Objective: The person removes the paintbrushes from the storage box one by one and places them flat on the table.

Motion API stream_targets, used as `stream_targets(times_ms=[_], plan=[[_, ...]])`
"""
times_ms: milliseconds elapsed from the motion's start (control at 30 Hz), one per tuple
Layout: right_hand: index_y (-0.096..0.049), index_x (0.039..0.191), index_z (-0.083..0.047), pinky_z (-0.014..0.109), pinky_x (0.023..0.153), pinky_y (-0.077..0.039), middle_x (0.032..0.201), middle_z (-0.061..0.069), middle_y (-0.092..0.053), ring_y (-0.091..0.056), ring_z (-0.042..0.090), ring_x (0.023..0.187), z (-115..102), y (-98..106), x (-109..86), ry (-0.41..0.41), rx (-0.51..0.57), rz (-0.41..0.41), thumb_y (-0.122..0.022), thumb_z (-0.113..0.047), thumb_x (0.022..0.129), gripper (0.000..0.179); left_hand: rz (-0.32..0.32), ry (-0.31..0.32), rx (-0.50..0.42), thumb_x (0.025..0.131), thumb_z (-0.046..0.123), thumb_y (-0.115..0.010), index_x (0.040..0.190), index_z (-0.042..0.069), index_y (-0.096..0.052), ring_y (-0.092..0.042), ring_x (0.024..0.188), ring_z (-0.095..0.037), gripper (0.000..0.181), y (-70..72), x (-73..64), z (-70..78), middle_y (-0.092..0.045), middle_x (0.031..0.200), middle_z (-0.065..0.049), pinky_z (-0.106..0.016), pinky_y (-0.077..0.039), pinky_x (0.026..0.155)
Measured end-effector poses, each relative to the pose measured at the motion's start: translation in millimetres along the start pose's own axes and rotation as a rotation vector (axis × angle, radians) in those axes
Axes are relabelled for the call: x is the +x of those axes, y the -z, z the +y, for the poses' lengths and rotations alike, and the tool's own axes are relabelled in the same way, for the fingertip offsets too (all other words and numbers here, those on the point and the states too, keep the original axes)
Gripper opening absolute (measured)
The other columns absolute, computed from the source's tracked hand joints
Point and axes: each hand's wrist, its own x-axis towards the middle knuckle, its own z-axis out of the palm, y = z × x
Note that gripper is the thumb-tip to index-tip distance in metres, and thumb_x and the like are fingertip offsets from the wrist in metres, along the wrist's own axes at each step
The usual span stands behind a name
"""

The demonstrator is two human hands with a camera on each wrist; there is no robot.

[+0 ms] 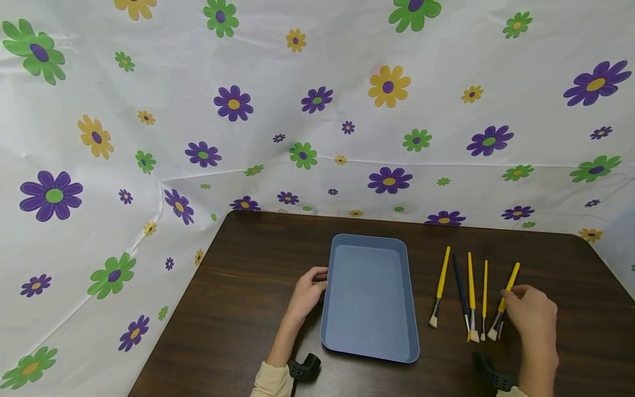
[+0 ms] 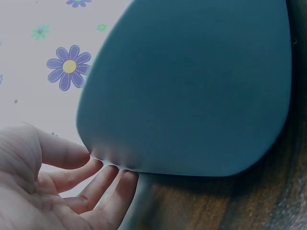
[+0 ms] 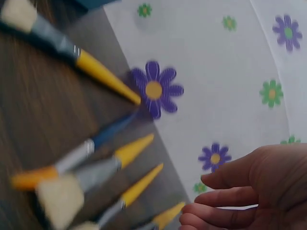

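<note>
A shallow blue-grey tray [image 1: 368, 298] lies on the dark wooden table. My left hand [image 1: 305, 295] is at the tray's left side; in the left wrist view its fingertips [image 2: 127, 179] touch the outer wall. To the tray's right, several paintbrushes lie roughly side by side, bristles toward me. Most have yellow handles, like the leftmost paintbrush [image 1: 442, 278]; a dark blue paintbrush [image 1: 459, 284] has an orange tip. My right hand [image 1: 533, 311] is at the rightmost yellow paintbrush [image 1: 513, 275], fingertips over its handle. Another brush end shows partly under that one.
A white cloth [image 1: 317, 66] printed with purple, green and yellow flowers hangs behind and to the left of the table [image 1: 238, 298]. Black straps [image 1: 305, 368] with mounts are on both wrists.
</note>
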Motion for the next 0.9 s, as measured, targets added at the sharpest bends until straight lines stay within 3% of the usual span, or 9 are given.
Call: stream_targets(times_ms=[200,367,500,667,900], plan=[[-0.052,0.125,0.024,0.054,0.068,-0.054,0.11,0.041,-0.06,-0.06,0.051,0.093,-32,-10,-8.3,0.129,-0.002,-0.008,-0.048,-0.019,0.107,0.047,0.066,-0.079,0.156,0.101,0.008,-0.057,0.128,-0.006,-0.066,-0.065,0.099,-0.031,0.032,-1.0,-1.9,3.7,-0.069,0.117,-0.018,-0.044,-0.053,0.084],[-0.053,0.126,0.024,0.053,0.068,-0.055,0.109,0.04,-0.062,-0.063,0.047,0.088,-56,-21,-14.8,0.231,-0.01,-0.016,-0.05,-0.018,0.107,0.046,0.1,-0.117,0.22,0.101,0.007,-0.057,0.127,-0.005,-0.067,-0.068,0.092,-0.03,0.03,-3.3,-4.8,9.1,-0.069,0.114,-0.017,-0.044,-0.055,0.081],[-0.053,0.127,0.024,0.057,0.073,-0.054,0.112,0.04,-0.063,-0.062,0.052,0.094,-71,-27,-20.4,0.271,-0.018,-0.036,-0.05,-0.017,0.107,0.046,0.113,-0.136,0.257,0.102,0.007,-0.056,0.127,-0.004,-0.068,-0.07,0.094,-0.028,0.03,-5.4,-6.1,11.8,-0.069,0.117,-0.016,-0.043,-0.056,0.081],[-0.055,0.126,0.023,0.055,0.073,-0.055,0.108,0.036,-0.065,-0.064,0.047,0.09,-89,-35,-28.2,0.297,-0.019,-0.056,-0.051,-0.017,0.106,0.045,0.121,-0.157,0.302,0.103,0.006,-0.056,0.129,-0.003,-0.067,-0.069,0.098,-0.028,0.031,-7.3,-9.3,16.8,-0.067,0.122,-0.016,-0.043,-0.056,0.08],[-0.059,0.122,0.021,0.052,0.071,-0.057,0.099,0.03,-0.067,-0.065,0.037,0.081,-116,-56,-42.9,0.386,-0.037,-0.081,-0.057,-0.014,0.103,0.04,0.076,-0.199,0.35,0.104,0.013,-0.058,0.139,-0.004,-0.06,-0.055,0.129,-0.041,0.039,-9.4,-14.1,22.9,-0.055,0.143,-0.021,-0.058,-0.048,0.101]])
